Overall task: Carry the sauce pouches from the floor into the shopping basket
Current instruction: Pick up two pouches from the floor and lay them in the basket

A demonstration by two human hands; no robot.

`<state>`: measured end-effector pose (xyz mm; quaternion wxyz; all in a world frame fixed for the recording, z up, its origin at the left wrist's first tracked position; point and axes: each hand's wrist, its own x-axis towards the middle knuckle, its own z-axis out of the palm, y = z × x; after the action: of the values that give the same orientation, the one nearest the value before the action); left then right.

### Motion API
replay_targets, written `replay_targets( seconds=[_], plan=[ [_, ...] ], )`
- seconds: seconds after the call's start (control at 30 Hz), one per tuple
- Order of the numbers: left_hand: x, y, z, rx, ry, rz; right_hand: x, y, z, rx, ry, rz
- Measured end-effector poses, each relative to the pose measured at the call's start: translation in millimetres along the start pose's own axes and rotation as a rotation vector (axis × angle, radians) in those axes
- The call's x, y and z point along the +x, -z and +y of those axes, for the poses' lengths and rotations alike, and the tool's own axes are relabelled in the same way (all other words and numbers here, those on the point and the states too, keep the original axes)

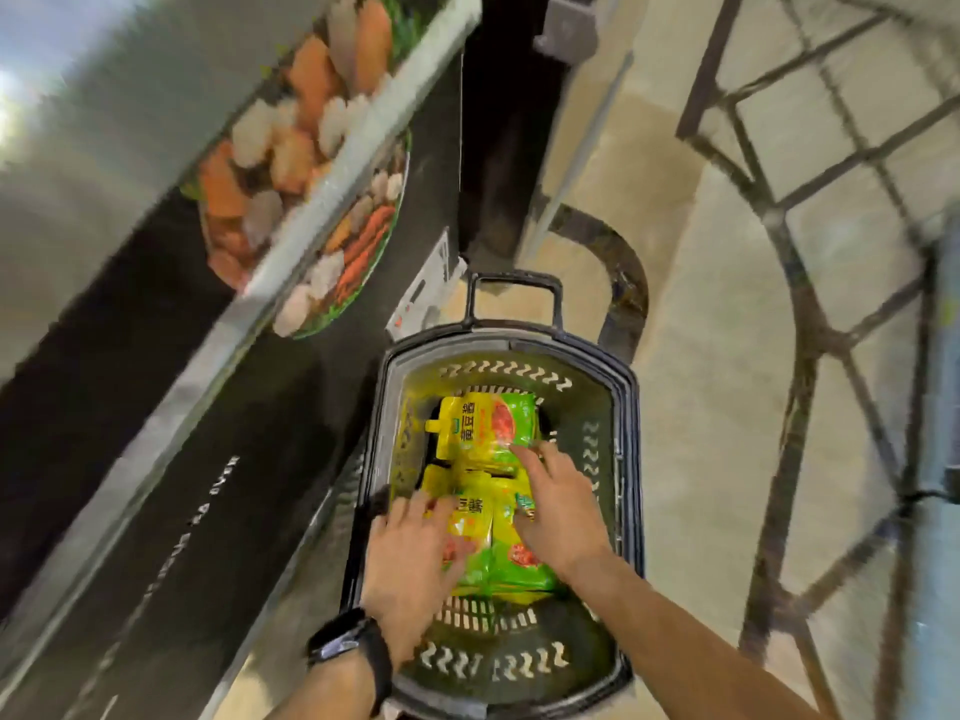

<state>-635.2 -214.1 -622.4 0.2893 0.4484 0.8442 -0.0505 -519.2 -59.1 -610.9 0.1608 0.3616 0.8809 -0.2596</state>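
A dark plastic shopping basket (626, 459) stands on the floor below me. Several yellow-green sauce pouches lie inside it: one at the far end (485, 426) and others nearer me (498, 558). My left hand (410, 553), with a black watch on the wrist, rests flat on the near pouches from the left, fingers spread. My right hand (558, 504) lies on the same pouches from the right, its fingers straight and the index tip touching the far pouch. Neither hand grips anything.
A dark counter front with a metal rail (291, 241) runs along the left, bearing a picture of food. Beige tiled floor (701, 407) spreads to the right. Dark metal bars (800, 283) cross the right side. The basket's pull handle (514, 283) sticks out at the far end.
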Motion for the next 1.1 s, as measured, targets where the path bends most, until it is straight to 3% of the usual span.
replay_targets(
  seconds=[0.17, 0.47, 0.8, 1.1],
  plan=[
    [-90.2, 124.6, 16.9, 0.103, -0.050, 0.081, -91.3, 117.7, -65.0, -0.195, 0.007, -0.103],
    [-250.9, 245.6, 30.9, 0.013, 0.218, 0.313, -203.7, 266.4, -148.0, -0.256, 0.179, 0.118],
    [-397.6, 280.9, 16.1, -0.082, 0.583, 0.567, -276.3, 281.4, -245.5, -0.374, 0.636, 0.176],
    [-611.4, 197.2, -47.2, -0.151, 1.052, 0.681, -410.8, 205.3, -390.2, -0.463, 1.093, 0.130]
  ],
)
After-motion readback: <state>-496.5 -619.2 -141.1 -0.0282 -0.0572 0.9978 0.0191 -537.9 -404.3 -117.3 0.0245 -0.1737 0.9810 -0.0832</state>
